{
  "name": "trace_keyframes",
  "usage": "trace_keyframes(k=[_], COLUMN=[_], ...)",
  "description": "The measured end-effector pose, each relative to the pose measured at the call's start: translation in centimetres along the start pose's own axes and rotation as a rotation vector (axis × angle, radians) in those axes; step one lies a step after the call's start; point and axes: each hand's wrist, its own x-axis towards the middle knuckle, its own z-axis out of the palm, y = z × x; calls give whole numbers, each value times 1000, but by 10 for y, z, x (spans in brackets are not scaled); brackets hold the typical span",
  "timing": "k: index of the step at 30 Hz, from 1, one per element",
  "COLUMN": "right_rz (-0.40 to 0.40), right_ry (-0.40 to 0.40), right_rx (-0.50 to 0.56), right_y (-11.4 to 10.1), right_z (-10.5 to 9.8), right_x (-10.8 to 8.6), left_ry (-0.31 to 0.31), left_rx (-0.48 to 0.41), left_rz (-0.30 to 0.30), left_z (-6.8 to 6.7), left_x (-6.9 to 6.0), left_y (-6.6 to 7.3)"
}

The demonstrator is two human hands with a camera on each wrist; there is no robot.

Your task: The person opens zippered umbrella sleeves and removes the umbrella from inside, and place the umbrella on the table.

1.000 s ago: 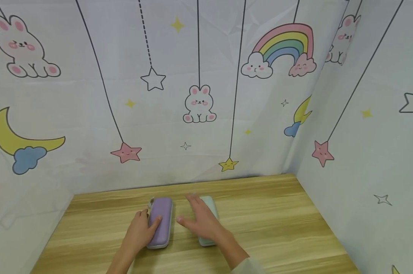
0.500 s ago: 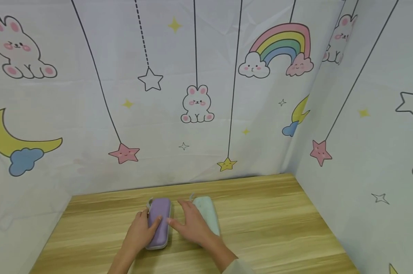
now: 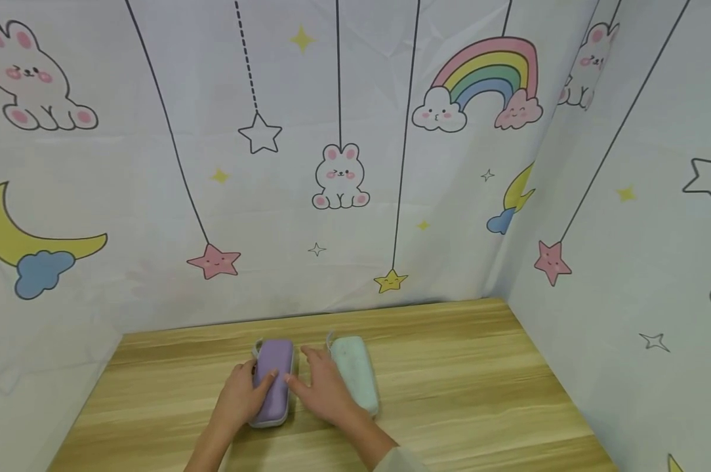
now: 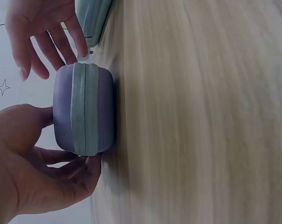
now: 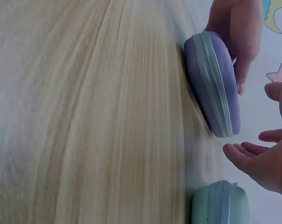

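Pinching the purple case point(image 3: 278, 398), the left hand point(image 3: 241, 393) may let it twist if the right hand point(image 3: 326, 391), fingers spread, bumps its edge.

The tabletop point(image 3: 479, 380) lies free right of the obstructing mint case point(image 3: 357, 373).

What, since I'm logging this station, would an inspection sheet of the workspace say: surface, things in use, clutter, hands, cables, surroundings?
Surface: wood-grain table
Things in use: purple case and, to its right, green case; both look closed
Clutter: nothing seen
Left hand: grips the purple case from its left side
Right hand: open, holding nothing, over the gap between the cases; contact with the purple case unclear
Cables: nothing seen
Surroundings: white printed sheet behind the table and along its right side
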Motion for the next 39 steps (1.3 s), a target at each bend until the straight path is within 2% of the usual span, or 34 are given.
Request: trace_keyframes(k=[5, 13, 22, 33, 39], right_rz=[18, 52, 76, 56, 75], right_ry=[22, 27, -27, -41, -71], right_rx=[-12, -16, 60, 50, 62], right_y=[-3, -2, -2, -4, -4], right_z=[6, 12, 17, 20, 21], right_x=[2, 1, 1, 1, 0], left_ry=[-2, -1, -19, -28, -45], left_rx=[1, -5, -10, 4, -4], left_rz=[-4, -4, -20, -43, -71], left_z=[-2, -2, -4, -4, -5], left_x=[0, 1, 1, 3, 4], left_y=[4, 3, 3, 2, -1])
